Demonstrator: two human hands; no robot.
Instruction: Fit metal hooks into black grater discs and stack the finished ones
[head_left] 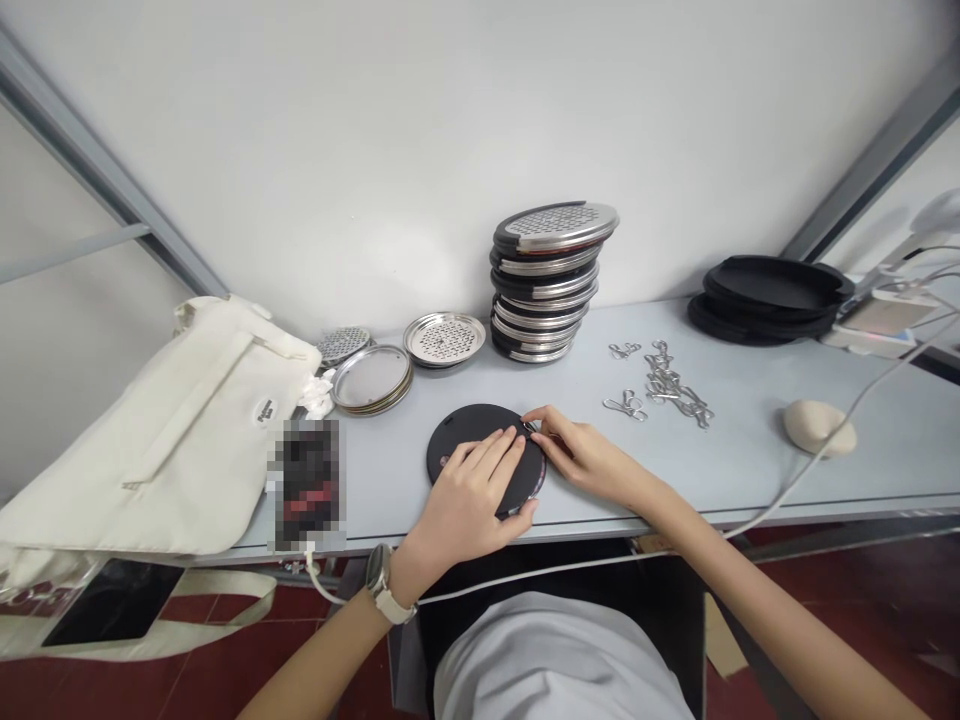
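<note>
A round black disc (465,425) lies on the grey table near its front edge. Across it rests my left hand (472,490), fingers stretched flat on top and thumb by the near right rim. My right hand (581,455) is at the disc's upper right edge, with thumb and index finger pinched around a small wire clip (529,427), mostly hidden by the fingertips. More bent wire clips (671,385) lie in a loose pile to the right, with smaller groups beside it.
Behind stands a tall, slightly leaning stack of metal grater discs with black rims (551,285). Metal discs (371,378) and a perforated plate (444,340) sit left of it. Black trays (772,290), a beige rounded object (817,428), a white cable (795,485) and a cream bag (180,430) surround the area.
</note>
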